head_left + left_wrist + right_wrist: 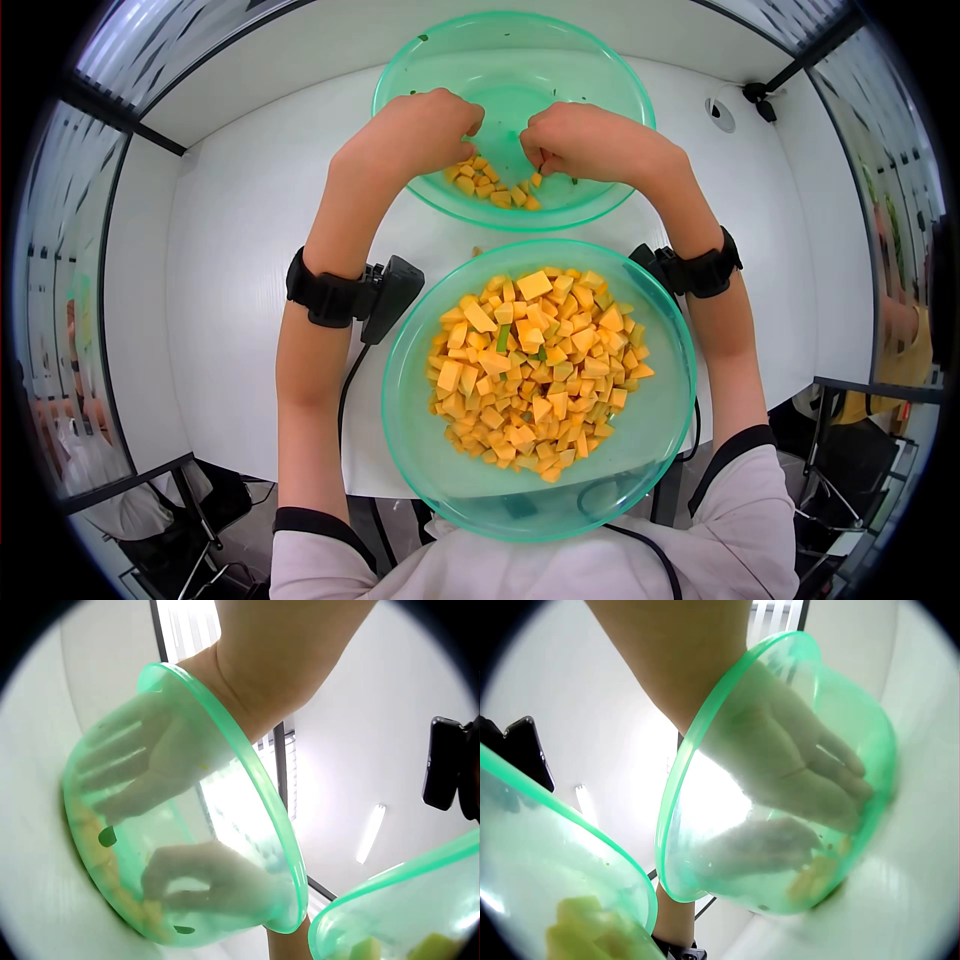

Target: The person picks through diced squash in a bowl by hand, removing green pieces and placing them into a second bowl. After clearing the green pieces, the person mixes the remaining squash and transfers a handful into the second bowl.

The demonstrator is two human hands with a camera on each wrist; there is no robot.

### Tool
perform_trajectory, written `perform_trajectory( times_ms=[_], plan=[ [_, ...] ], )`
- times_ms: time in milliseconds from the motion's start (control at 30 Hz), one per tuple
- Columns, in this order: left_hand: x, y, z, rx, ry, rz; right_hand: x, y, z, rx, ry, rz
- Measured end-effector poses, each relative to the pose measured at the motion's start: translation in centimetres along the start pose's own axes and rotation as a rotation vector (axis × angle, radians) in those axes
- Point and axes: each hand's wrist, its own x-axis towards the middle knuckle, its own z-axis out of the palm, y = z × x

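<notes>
Both hands reach down into the far green see-through bowl (500,214), where a small patch of diced orange pumpkin (478,180) lies along the near side. My left hand (425,130) is over the left part of this patch; through the bowl wall in the left wrist view, its fingers look extended down to the pieces. My right hand (590,142) bends its thumb and forefinger together at a small pumpkin cube (537,180), pinching it. Nearer the body, a second green bowl (660,440) holds a large heap of pumpkin cubes (540,370).
Green scraps (503,338) lie among the heaped cubes, and dark specks cling to the far bowl's wall. Black wrist cameras (392,300) with cables are strapped to both forearms. The white table (250,300) has upright panels around it and a cable hole (720,115) at back right.
</notes>
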Motion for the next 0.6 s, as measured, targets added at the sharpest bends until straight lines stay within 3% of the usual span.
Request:
perform_trajectory(
  times_ms=[600],
  plan=[
    [-0.02, 0.1, -0.09, 0.018, -0.021, -0.003, -0.08, -0.02, -0.06, 0.103, 0.038, -0.059]
  ],
)
